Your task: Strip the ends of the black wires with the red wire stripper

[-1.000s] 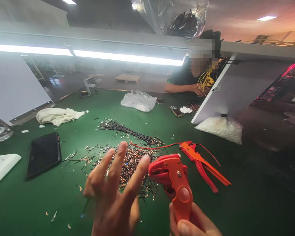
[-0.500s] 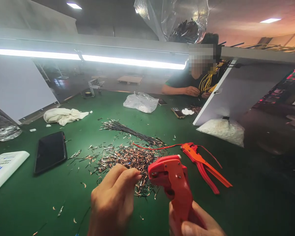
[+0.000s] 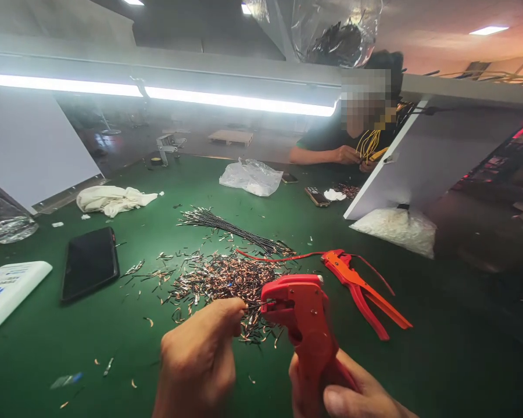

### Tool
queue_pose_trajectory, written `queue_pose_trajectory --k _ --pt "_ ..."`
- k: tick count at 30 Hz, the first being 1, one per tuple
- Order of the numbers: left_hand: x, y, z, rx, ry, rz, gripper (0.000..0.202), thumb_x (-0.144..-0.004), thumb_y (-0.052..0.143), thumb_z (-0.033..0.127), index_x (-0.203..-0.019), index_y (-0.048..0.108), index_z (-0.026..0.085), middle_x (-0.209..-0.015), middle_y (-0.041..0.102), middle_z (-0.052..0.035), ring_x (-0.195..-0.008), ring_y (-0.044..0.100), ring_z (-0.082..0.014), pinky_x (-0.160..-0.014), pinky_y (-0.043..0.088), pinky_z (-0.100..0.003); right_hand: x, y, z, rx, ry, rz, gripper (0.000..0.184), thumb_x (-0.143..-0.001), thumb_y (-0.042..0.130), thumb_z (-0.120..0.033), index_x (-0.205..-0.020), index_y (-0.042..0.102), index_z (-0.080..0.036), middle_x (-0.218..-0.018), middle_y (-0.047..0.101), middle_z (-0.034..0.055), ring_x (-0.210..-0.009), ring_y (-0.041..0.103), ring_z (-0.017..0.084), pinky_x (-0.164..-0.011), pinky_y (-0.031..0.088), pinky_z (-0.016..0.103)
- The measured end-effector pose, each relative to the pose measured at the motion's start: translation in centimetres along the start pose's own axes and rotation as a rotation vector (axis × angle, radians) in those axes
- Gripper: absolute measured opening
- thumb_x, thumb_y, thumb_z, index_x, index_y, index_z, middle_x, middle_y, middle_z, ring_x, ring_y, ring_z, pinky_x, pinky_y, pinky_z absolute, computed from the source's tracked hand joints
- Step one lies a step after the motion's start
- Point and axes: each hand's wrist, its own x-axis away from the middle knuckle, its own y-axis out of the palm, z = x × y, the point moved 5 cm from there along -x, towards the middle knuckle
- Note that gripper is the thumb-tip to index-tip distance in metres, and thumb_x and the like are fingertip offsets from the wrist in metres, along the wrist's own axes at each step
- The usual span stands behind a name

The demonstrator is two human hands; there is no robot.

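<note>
Between the thumb and fingers of my left hand is a thin black wire. Its end reaches the jaws of a red wire stripper. My right hand is closed around the stripper's handles, with the head pointing left. Behind the jaws lies a heap of short wire offcuts, black with copper bits. A bundle of black wires with bare ends rests beyond the heap. A second red wire stripper lies to the right, a red strand beside its head.
Left on the green table are a black phone, a white box-like object and a white cloth. Clear plastic bag sits farther back. A co-worker handles yellow wires behind a white panel.
My left hand has tipped toward the stripper, and the black wire now shows at its jaws. A blurred blue-ended piece appears at lower left. The co-worker has shifted slightly right in view.
</note>
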Motion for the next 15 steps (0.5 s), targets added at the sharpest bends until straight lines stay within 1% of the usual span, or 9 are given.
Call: queue_pose_trajectory --k 1,3,5,6,8,10,13,15 --pt "0.05 -0.03 0.04 -0.010 -0.021 -0.002 0.027 -0.095 0.046 0.007 -0.098 0.065 0.024 -0.065 0.059 0.0068 -0.052 0.054 -0.0065 -0.053 0.041 -0.020 0.08 0.04 0.03 0.004 -0.009 -0.014 0.041 -0.085 0.067 -0.053 -0.087 0.060 -0.013 -0.070 0.046 -0.0012 -0.061 0.037 0.010 -0.054 0.030 0.022" --pt "0.05 0.10 0.14 -0.002 -0.068 -0.032 0.026 -0.097 0.045 0.011 -0.107 0.065 0.025 -0.058 0.053 0.0091 -0.043 0.045 -0.0066 -0.044 0.035 -0.021 0.25 -0.01 0.33 0.007 -0.005 -0.021 0.037 -0.085 0.067 -0.050 -0.088 0.060 -0.013 -0.071 0.045 -0.0012 -0.062 0.037 0.010 -0.054 0.029 0.022" --pt "-0.03 0.34 0.23 0.046 -0.109 -0.067 0.020 -0.098 0.046 0.015 -0.106 0.061 0.025 -0.054 0.049 0.0107 -0.039 0.038 -0.0071 -0.040 0.030 -0.021 0.41 -0.11 0.63 -0.003 -0.003 -0.016 0.038 -0.085 0.068 -0.049 -0.090 0.060 -0.013 -0.072 0.045 -0.0010 -0.062 0.037 0.010 -0.054 0.029 0.022" --pt "-0.08 0.43 0.24 0.067 -0.124 -0.079 0.017 -0.098 0.047 0.015 -0.104 0.060 0.025 -0.055 0.051 0.0107 -0.039 0.038 -0.0072 -0.040 0.030 -0.021 0.48 -0.12 0.72 -0.014 -0.005 -0.017 0.039 -0.085 0.068 -0.050 -0.090 0.060 -0.012 -0.072 0.045 -0.0011 -0.062 0.037 0.010 -0.054 0.029 0.022" --pt "-0.19 0.54 0.25 0.082 -0.117 -0.102 0.014 -0.098 0.048 0.015 -0.099 0.058 0.025 -0.058 0.056 0.0096 -0.041 0.042 -0.0070 -0.042 0.033 -0.020 0.58 -0.09 0.80 -0.038 0.004 -0.018 0.041 -0.084 0.069 -0.052 -0.088 0.059 -0.012 -0.072 0.046 -0.0014 -0.061 0.036 0.010 -0.055 0.028 0.022" --pt "-0.30 0.46 0.28 0.067 -0.071 -0.110 0.015 -0.098 0.050 0.013 -0.099 0.059 0.025 -0.061 0.058 0.0084 -0.045 0.048 -0.0069 -0.046 0.038 -0.018 0.59 -0.11 0.73 -0.048 0.026 -0.003 0.042 -0.084 0.069 -0.053 -0.087 0.060 -0.012 -0.072 0.048 -0.0010 -0.062 0.037 0.010 -0.057 0.029 0.023" --pt "-0.38 0.06 0.20 0.022 -0.014 -0.080 0.016 -0.097 0.050 0.011 -0.099 0.059 0.024 -0.070 0.063 0.0053 -0.054 0.056 -0.0079 -0.054 0.044 -0.018 0.38 -0.14 0.48 -0.031 0.018 -0.003 0.042 -0.083 0.069 -0.053 -0.086 0.061 -0.012 -0.071 0.050 -0.0001 -0.063 0.040 0.011 -0.057 0.031 0.023" --pt "-0.36 -0.16 0.11 -0.029 0.003 -0.053 0.017 -0.096 0.049 0.010 -0.096 0.059 0.023 -0.075 0.065 0.0038 -0.058 0.058 -0.0088 -0.057 0.044 -0.020 0.17 -0.17 0.51 -0.044 -0.017 -0.021 0.041 -0.081 0.069 -0.052 -0.084 0.061 -0.012 -0.069 0.050 -0.0002 -0.061 0.041 0.010 -0.055 0.031 0.022"
